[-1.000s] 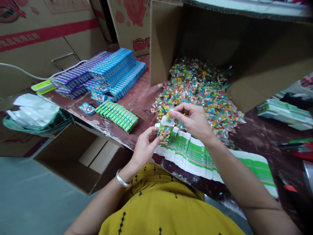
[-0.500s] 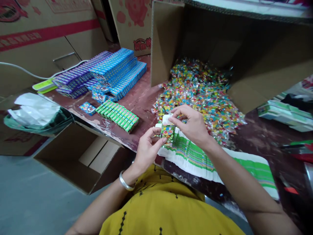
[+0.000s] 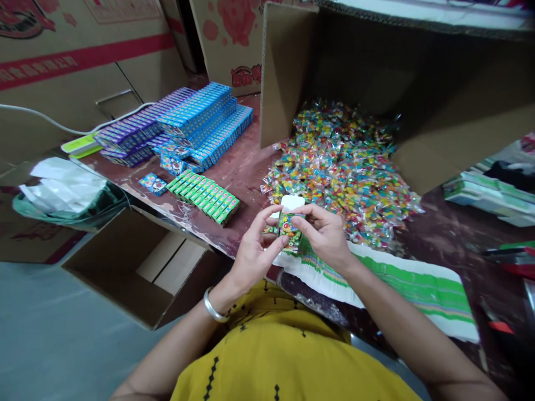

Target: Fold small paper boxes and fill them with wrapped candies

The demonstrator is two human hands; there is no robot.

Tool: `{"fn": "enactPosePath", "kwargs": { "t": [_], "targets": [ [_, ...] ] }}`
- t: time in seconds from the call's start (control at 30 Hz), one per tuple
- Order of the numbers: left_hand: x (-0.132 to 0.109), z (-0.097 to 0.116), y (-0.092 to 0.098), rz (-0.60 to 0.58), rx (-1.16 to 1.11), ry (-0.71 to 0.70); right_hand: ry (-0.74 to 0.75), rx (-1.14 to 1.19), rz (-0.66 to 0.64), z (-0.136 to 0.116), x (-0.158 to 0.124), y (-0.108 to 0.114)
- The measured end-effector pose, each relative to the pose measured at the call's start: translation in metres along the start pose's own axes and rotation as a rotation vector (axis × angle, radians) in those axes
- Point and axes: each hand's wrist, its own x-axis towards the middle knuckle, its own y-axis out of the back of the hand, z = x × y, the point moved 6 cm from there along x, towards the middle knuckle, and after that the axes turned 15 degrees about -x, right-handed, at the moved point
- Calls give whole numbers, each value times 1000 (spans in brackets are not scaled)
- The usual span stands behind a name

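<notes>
A small green printed candy box (image 3: 291, 229) with its white top flap standing up is held between both hands over the table's front edge. My left hand (image 3: 259, 245) grips its left side, thumb on the printed face. My right hand (image 3: 324, 231) pinches the right side near the top, thumb across the front. Under and right of my hands runs a long row of flat green-and-white cartons (image 3: 413, 284). Just behind lies a heap of small clear packets of colourful candy (image 3: 338, 161), spilling from a cardboard box on its side (image 3: 284, 78).
Closed green boxes (image 3: 204, 197) stand in a row to the left. Behind them are stacked blue boxes (image 3: 200, 122) and purple boxes (image 3: 140, 125). An open cardboard box (image 3: 108, 278) sits below the table edge, beside a green bag with white sheets (image 3: 62, 186).
My right hand has moved down from the box's top flap to its side and front. The flap now stands free above the fingers. My left hand keeps its hold.
</notes>
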Motion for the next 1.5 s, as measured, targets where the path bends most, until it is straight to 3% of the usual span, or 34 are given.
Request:
{"fn": "enactPosePath", "kwargs": {
  "t": [0.2, 0.4, 0.5, 0.8, 0.97, 1.17, 1.5],
  "targets": [
    [3, -1, -2, -81, -47, 83, 7, -43, 92, 3, -1, 1],
    [0, -9, 0, -44, -170, 44, 188, -179, 2, -9, 7, -1],
    [1, -11, -1, -67, -219, 55, 196, -147, 9, -13, 12, 1],
    [0, -9, -1, 3, -277, 37, 19, 153, 49, -4, 8, -5],
    [-3, -11, 1, 70, -269, 19, -6, 152, 45, -12, 13, -2],
    [-4, -1, 4, 67, -65, -44, -152, 102, -115, -12, 21, -1],
    [-6, 2, 1, -5, 46, -33, -145, 59, -171, -8, 31, 6]
  ]
}}
